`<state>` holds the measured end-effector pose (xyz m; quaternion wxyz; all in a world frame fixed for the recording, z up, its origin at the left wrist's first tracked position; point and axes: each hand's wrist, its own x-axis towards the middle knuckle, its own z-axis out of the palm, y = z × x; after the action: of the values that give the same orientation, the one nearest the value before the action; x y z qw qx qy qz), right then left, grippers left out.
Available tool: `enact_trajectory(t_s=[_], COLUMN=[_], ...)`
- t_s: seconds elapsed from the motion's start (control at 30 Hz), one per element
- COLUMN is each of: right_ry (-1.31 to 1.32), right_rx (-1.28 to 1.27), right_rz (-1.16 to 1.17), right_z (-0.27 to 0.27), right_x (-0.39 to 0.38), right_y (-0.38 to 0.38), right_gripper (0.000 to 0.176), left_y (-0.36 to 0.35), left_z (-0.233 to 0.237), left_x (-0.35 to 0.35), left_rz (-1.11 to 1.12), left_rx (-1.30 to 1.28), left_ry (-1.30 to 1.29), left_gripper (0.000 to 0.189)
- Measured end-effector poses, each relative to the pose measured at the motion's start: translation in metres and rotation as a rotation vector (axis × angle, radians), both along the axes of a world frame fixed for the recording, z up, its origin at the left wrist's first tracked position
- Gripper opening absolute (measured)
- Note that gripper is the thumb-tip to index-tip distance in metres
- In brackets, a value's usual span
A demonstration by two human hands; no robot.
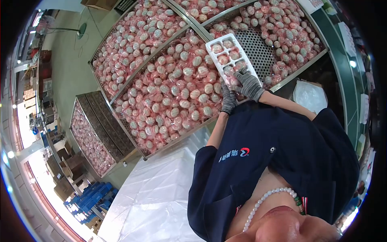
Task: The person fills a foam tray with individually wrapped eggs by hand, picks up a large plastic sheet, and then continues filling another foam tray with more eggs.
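A white compartment tray [232, 51] lies tilted across the edge between heaps of plastic-wrapped eggs, with a wrapped egg in several of its pockets. My left hand [228, 99], in a grey knit glove, grips the near left side of this tray. Over its near end, my right hand [249, 85], gloved alike, has its fingers curled down onto a wrapped egg [240, 65]. The fingertips are partly hidden there. More wrapped eggs [173, 88], in clear film with red print, fill the metal bin just left of my hands.
A perforated metal bin floor [254, 44] shows among eggs at the right. Metal dividers [193, 22] separate the bins. A white-covered surface [153, 201] stands at the lower left, a green conveyor belt [342, 72] at the right. A fan [46, 25] and blue crates [90, 201] are farther off.
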<state>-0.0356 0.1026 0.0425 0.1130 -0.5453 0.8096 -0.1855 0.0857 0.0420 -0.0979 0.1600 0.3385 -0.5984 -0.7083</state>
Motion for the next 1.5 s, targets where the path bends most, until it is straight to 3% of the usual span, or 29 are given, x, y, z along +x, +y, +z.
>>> enact_trajectory(t_s=[0.07, 0.13, 0.2, 0.23, 0.33, 0.4, 0.47, 0.57, 0.63, 0.73, 0.8, 0.87, 0.9, 1.0, 1.13, 1.17, 1.2, 1.23, 1.33, 1.37, 1.47, 1.5], right_ry=[-0.196, -0.117, 0.043, -0.013, -0.083, 0.014, 0.096, 0.081, 0.064, -0.082, -0.151, 0.069, 0.004, 0.234, 0.116, -0.140, -0.140, -0.121, 0.028, 0.053, 0.029, -0.047], right_rx=[-0.162, -0.165, -0.108, 0.004, 0.012, -0.043, 0.228, 0.213, 0.257, 0.059, 0.198, 0.092, 0.157, 0.368, 0.176, 0.334, 0.333, 0.315, 0.231, 0.258, 0.231, 0.294], right_rz=[-0.170, -0.152, -0.033, -0.032, 0.071, 0.097, 0.203, 0.215, 0.226, 0.145, 0.156, 0.288, 0.298, 0.309, 0.301, 0.287, 0.288, 0.279, 0.245, 0.237, 0.202, 0.212], right_z=[-0.006, -0.013, -0.008, -0.001, 0.020, 0.018, 0.032, 0.022, 0.024, 0.025, 0.034, 0.025, 0.027, 0.044, 0.012, 0.038, 0.036, 0.033, 0.018, 0.016, 0.026, 0.033], right_x=[-0.002, -0.006, -0.006, -0.006, -0.015, -0.020, -0.019, -0.006, -0.005, -0.014, -0.020, -0.027, -0.028, -0.005, -0.017, -0.023, -0.025, -0.028, -0.024, -0.019, -0.020, -0.024], right_y=[0.004, 0.006, 0.006, 0.002, 0.002, 0.000, -0.011, -0.017, -0.018, -0.011, -0.013, -0.011, -0.013, -0.029, -0.019, -0.024, -0.024, -0.023, -0.018, -0.021, -0.019, -0.019], right_gripper=[0.050, 0.050, 0.051, 0.051, 0.050, 0.043, 0.033, 0.026, 0.025, 0.022, 0.019, 0.017, 0.023, 0.011, 0.010, 0.012, 0.012, 0.013, 0.013, 0.013, 0.012, 0.013], left_y=[-0.004, -0.004, -0.005, -0.007, -0.010, -0.007, -0.003, -0.006, -0.010, -0.008, -0.008, 0.000, -0.002, -0.009, -0.006, -0.010, -0.013, -0.014, -0.014, -0.015, -0.018, -0.014], left_z=[0.018, 0.044, 0.048, 0.044, 0.040, 0.046, 0.039, 0.030, 0.027, 0.023, 0.012, 0.044, 0.050, 0.078, 0.076, 0.068, 0.061, 0.083, 0.074, 0.067, 0.064, 0.067], left_x=[-0.005, -0.006, -0.004, -0.002, -0.005, -0.007, -0.004, 0.003, -0.001, -0.004, -0.005, -0.015, -0.014, -0.015, -0.016, -0.014, -0.012, -0.020, -0.019, -0.018, -0.019, -0.022], left_rz=[0.076, -0.069, -0.028, -0.055, -0.042, 0.028, 0.008, -0.004, 0.059, 0.106, 0.095, 0.137, 0.106, 0.052, 0.159, 0.110, 0.060, 0.061, 0.049, 0.059, 0.059, 0.103], left_rx=[0.143, -0.255, -0.170, -0.040, 0.048, 0.153, 0.129, 0.039, 0.452, 0.510, 0.640, 0.366, 0.279, 0.360, 0.422, 0.348, 0.272, 0.270, 0.338, 0.448, 0.392, 0.351], left_ry=[0.116, -0.114, -0.019, 0.004, 0.109, 0.151, 0.145, 0.137, 0.178, 0.254, 0.286, 0.261, 0.255, 0.193, 0.285, 0.145, 0.007, -0.012, -0.042, -0.016, -0.017, 0.107], left_gripper=[0.068, 0.069, 0.068, 0.068, 0.067, 0.066, 0.061, 0.049, 0.041, 0.040, 0.045, 0.053, 0.053, 0.058, 0.060, 0.064, 0.068, 0.075, 0.076, 0.077, 0.072, 0.070])
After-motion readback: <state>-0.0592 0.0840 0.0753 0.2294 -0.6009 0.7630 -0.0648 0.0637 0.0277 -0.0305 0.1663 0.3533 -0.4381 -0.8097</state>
